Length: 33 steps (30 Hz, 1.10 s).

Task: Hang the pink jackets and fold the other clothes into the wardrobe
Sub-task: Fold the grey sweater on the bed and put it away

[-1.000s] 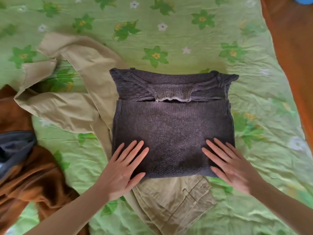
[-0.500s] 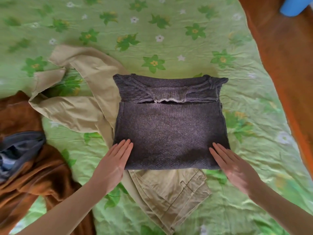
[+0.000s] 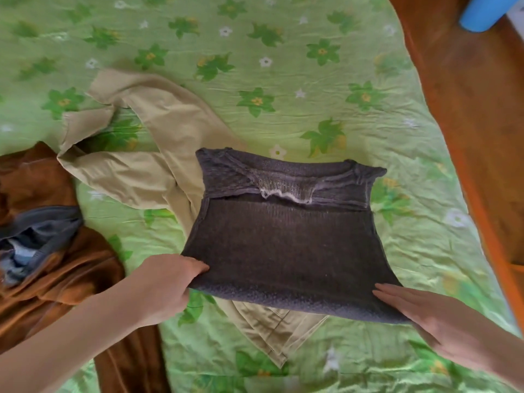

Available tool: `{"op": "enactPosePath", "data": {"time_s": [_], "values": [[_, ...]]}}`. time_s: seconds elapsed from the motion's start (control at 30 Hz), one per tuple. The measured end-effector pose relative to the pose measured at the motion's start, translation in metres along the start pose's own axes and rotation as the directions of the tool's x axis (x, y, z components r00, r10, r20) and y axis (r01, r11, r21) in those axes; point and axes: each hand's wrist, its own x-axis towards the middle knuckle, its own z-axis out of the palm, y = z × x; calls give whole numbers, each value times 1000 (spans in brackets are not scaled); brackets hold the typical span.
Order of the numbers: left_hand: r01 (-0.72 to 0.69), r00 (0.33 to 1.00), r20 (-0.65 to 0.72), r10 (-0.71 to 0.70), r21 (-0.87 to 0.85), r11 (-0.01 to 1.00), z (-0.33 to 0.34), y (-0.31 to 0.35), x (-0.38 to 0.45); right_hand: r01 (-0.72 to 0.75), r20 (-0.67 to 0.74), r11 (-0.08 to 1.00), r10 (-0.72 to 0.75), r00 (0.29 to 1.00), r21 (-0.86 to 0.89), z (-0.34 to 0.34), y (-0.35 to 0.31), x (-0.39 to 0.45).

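**Q:** On the green bedsheet [image 3: 283, 66], where is the work item and how is it held?

**A:** The folded grey sweater [image 3: 286, 242] has its near edge raised off the khaki trousers [image 3: 147, 165] beneath it; its far edge seems to rest on the sheet. My left hand [image 3: 167, 285] grips the near-left corner, thumb on top, fingers curled under. My right hand [image 3: 442, 327] lies flat against the near-right edge, fingers straight; I cannot tell whether any fingers reach beneath. The hands are well apart, one at each corner.

**Q:** Correct procedure for the lift?

**A:** I judge that both palms should go fully under the fold. Raise both sides level, or the tucked collar layer may slide open.

**Q:** Clearance?

**A:** To the right, the sheet ends at a wooden surface [image 3: 467, 109], with a blue cylinder [image 3: 482, 12] at the far corner. The brown garment [image 3: 56, 279] lies well to the left. Open sheet lies beyond the sweater. No wardrobe is visible.
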Motion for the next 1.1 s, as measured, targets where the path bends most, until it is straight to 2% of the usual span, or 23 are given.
{"op": "enactPosePath", "data": {"time_s": [0.1,0.2,0.33,0.4,0.5,0.6,0.67,0.77,0.83,0.97,1.1], "values": [[59,998,36,-54,-165,985,-11,-7,-1,-153,-41,952,170,985,263,-8,6,-2],[107,993,-4,-119,-415,904,-15,-21,9,-241,-102,850,323,941,468,-13,14,12],[66,931,-199,-305,-731,679,-12,-36,26,-234,-159,621,509,846,748,-20,23,39],[33,881,-222,-418,-852,522,-9,-42,36,-221,-176,517,611,772,827,-27,28,53],[-31,800,-254,-543,-922,386,-10,-45,55,-195,-203,423,728,655,885,-35,38,77],[-140,712,-382,-589,-899,414,-14,-34,81,-140,-189,334,778,600,932,-37,43,113],[-161,643,-447,-622,-872,461,-19,-26,105,-132,-181,293,825,535,947,-39,46,143],[-34,501,-524,-689,-807,589,-24,-30,142,-251,-202,324,888,412,912,-45,54,186],[56,452,-538,-711,-779,625,-25,-42,164,-330,-244,372,897,368,868,-47,65,206],[130,446,-581,-681,-711,691,-23,-73,193,-449,-307,455,879,366,769,-49,87,233],[211,495,-492,-717,-732,648,-18,-98,217,-527,-264,426,896,356,735,-48,103,249]]}}
